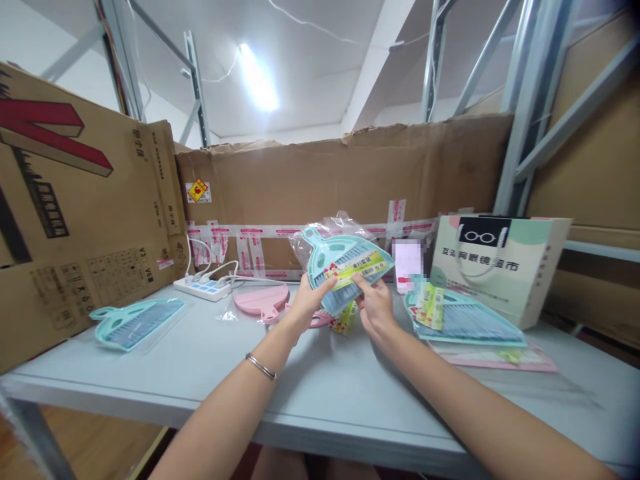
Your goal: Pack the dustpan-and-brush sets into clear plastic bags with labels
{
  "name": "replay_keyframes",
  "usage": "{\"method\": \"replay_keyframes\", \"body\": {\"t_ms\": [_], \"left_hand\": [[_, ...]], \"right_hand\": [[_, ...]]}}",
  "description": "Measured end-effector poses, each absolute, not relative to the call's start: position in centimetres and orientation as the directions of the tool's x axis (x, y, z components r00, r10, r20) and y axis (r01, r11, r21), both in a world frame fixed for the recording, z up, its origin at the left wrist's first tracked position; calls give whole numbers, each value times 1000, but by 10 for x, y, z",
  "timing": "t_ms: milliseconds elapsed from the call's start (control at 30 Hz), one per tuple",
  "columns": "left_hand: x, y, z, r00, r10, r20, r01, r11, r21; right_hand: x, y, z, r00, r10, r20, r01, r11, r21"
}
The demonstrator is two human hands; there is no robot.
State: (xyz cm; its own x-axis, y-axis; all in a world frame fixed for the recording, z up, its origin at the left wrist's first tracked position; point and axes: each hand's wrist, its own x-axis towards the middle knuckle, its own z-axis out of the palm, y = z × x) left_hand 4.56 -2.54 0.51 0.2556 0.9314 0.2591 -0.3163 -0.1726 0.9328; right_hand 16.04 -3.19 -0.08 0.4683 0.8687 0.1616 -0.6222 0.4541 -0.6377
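Both my hands hold up a teal mini dustpan-and-brush set [345,263] in a clear plastic bag, above the grey table [320,393]. My left hand [307,303] grips its left lower edge, thumb on top. My right hand [375,303] pinches the yellow-green paper label across its front. A silver bangle sits on my left wrist.
Another teal set [135,322] lies at the left, and several bagged teal and pink sets [465,323] are stacked at the right. A pink dustpan [260,299], a white power strip [205,287], a paper gift bag [500,263] and cardboard walls [80,220] surround the table.
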Motion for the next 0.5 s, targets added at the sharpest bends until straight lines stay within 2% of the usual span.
{"method": "replay_keyframes", "body": {"t_ms": [67, 267, 400, 500], "left_hand": [[48, -26, 1, 199, 928, 313, -315, -242, 918], [48, -19, -7, -25, 934, 357, -215, -354, 910], [46, -13, -8, -17, 921, 390, -255, -381, 889], [44, -11, -5, -74, 894, 441, -230, -446, 865]], "right_hand": [[157, -32, -5, 471, 860, 196, -600, 475, -643], [154, -30, -12, 432, 862, 264, -558, 486, -673], [155, -31, -9, 412, 887, 209, -602, 437, -668], [160, -32, -5, 372, 916, 154, -611, 366, -702]]}}
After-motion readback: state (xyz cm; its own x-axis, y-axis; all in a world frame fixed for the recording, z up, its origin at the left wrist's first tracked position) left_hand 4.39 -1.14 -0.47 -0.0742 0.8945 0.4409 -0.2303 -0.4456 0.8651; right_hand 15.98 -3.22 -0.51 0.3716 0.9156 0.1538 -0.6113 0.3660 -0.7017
